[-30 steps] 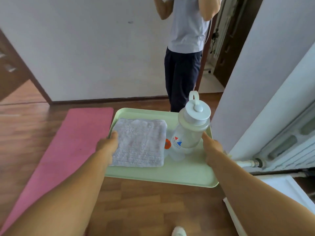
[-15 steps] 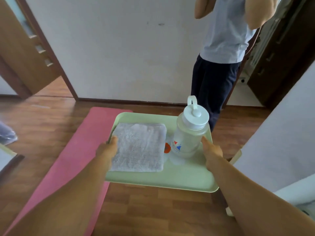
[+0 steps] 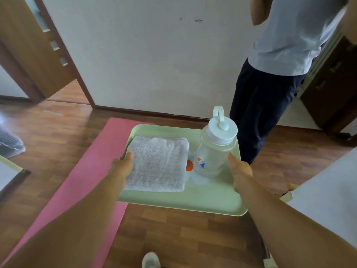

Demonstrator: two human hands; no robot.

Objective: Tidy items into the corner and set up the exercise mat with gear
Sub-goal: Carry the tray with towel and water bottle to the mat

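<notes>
Gripping tray [image 3: 202, 200] edges, left hand [image 3: 121, 167], right hand [image 3: 240, 171], thumbs on top

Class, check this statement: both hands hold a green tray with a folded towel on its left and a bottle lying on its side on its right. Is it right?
No. The head view shows the bottle standing upright, not on its side. Otherwise right: the left hand and right hand hold the green tray, the folded towel on its left.
</notes>
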